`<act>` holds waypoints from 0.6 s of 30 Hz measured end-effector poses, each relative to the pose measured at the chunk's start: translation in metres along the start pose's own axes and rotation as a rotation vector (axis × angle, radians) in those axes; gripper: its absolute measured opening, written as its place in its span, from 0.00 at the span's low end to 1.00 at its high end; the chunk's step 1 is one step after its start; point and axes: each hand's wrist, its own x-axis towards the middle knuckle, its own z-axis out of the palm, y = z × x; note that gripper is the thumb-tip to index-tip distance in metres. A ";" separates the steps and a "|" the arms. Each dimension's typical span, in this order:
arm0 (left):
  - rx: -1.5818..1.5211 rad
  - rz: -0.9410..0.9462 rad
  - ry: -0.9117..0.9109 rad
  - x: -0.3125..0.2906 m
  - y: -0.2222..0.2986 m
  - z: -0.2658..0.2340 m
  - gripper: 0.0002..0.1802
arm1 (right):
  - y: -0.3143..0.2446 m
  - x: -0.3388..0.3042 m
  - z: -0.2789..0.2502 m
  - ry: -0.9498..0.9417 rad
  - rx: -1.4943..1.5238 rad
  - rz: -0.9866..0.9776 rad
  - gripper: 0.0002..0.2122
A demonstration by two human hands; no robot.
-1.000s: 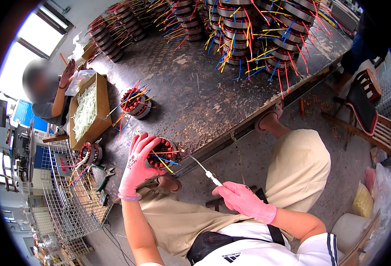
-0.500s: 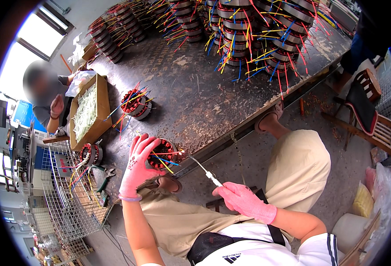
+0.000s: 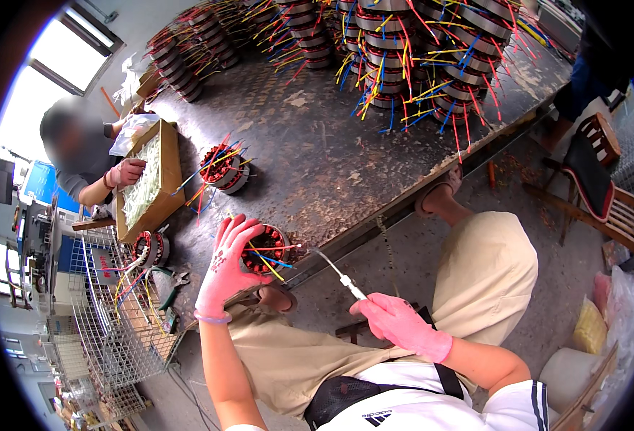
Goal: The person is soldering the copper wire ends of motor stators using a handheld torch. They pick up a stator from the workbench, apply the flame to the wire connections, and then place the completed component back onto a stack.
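Observation:
My left hand (image 3: 228, 264), in a pink glove, is wrapped round the side of a wire-wound motor stator (image 3: 272, 241) at the table's front edge. Red coils show in the stator, and red, yellow and blue leads stick out of it toward me. My right hand (image 3: 397, 325), also gloved in pink, grips the end of a thin tool with a white handle (image 3: 353, 286) and a slender metal rod, bent at its tip. That tip is close to the red lead ends, and I cannot tell whether it touches them.
Another stator (image 3: 223, 169) stands farther back on the dark table (image 3: 317, 169). Tall stacks of stators (image 3: 385, 65) line its far side. Pliers (image 3: 175, 291) and a third stator (image 3: 149, 250) lie at left, beside a cardboard box (image 3: 167, 169) of pale sleeves. A co-worker (image 3: 80, 161) sits there.
The tool in my right hand has shifted slightly right. My left hand keeps its hold on the stator. The co-worker's raised hand has come down to the box of sleeves.

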 end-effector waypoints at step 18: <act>-0.317 0.156 0.131 -0.010 0.088 -0.101 0.56 | -0.012 -0.057 -0.045 0.136 0.223 -0.267 0.17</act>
